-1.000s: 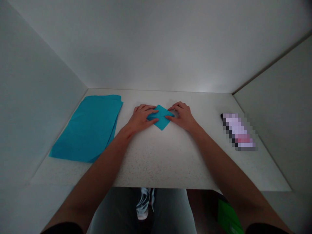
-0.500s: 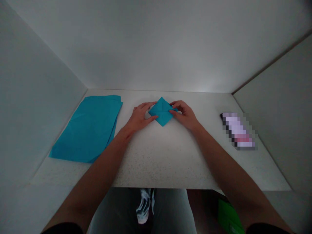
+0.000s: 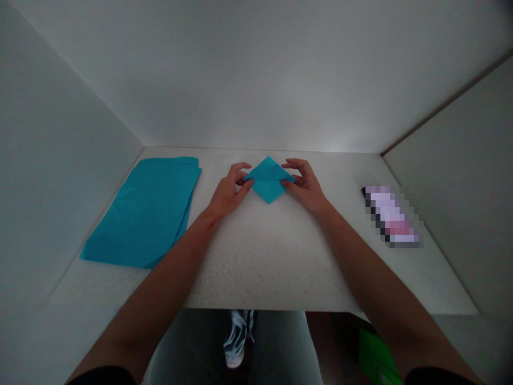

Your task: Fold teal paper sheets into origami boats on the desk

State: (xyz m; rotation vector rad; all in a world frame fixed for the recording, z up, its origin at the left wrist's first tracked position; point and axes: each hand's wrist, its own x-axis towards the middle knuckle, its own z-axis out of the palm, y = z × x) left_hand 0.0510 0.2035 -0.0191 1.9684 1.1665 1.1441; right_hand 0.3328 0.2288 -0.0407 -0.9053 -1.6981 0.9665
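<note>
A small folded blue paper (image 3: 268, 174) forms a diamond near the back of the white tabletop, with a crease running across its middle. My left hand (image 3: 232, 188) pinches its left corner between thumb and fingers. At the opposite corner, my right hand (image 3: 304, 186) grips the paper the same way, its index finger raised off the sheet. The paper's underside is hidden.
Larger blue sheets (image 3: 140, 214) lie stacked on the left of the tabletop (image 3: 264, 262). A phone with a blurred screen (image 3: 390, 214) rests on the right. White walls (image 3: 260, 75) enclose the back and sides. Something green (image 3: 377, 353) is below the front edge.
The diamond has shifted slightly away from me, and its crease now runs straight across. Both hands have moved from its edges to its side corners, with the index fingers lifted.
</note>
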